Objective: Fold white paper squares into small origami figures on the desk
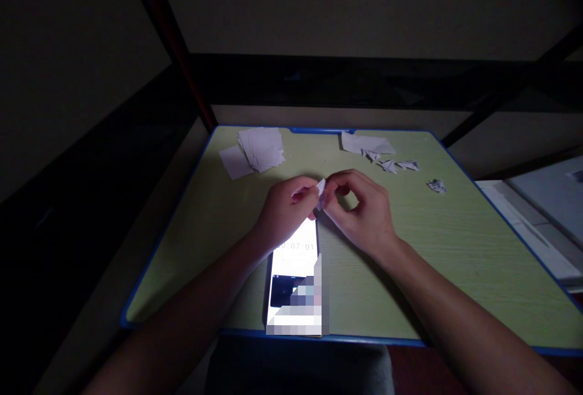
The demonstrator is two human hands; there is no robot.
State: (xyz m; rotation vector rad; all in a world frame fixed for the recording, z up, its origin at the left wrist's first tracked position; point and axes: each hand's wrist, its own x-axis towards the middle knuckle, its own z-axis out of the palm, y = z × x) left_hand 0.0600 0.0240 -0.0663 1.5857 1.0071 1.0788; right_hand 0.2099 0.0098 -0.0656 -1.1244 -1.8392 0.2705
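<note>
Paper [321,188] — pinched between left hand [283,206] and right hand [370,212].

the room is dim, its grey-brown wall [341,6] deep in shadow toward the corners. a black band [364,82] crosses low behind; a dark red post [157,12] slants at left. the pale green, wood-grained counter [478,243] has blue edging [364,340].

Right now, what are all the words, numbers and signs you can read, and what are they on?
"0:07:01" on the phone; the left hand seems to hide its start.
The phone's other marks: too small or blurred.
Any marks on the rightmost folded paper: too small.
</note>
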